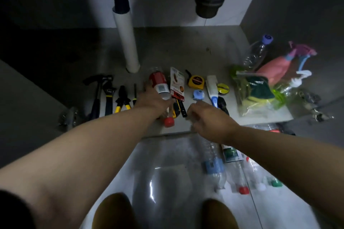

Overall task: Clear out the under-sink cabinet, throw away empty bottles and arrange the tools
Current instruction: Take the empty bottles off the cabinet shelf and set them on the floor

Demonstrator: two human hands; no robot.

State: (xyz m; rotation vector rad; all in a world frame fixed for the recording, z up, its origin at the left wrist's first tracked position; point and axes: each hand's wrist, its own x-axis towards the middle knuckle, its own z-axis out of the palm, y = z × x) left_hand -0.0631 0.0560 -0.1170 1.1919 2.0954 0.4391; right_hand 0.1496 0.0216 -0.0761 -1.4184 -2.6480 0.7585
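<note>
L hand point(152, 98) wrapped round mid-body of red-label bottle point(158, 80), lying on cabinet floor point(167, 48) betw. screwdriver point(135, 91) and carded pack point(177, 83). Long axis front-to-back: red cap point(169, 121) twd person, base twd rear. L hand on it already, so nearer. R hand point(206, 117) just right of cap, fingers curled, blurred; can't tell if holding anything. Prob. next: pull back along axis to empty bottles point(214, 169) outside cabinet. Clear zip bag point(247, 109) at right, sponges point(258, 83) inside.
</note>
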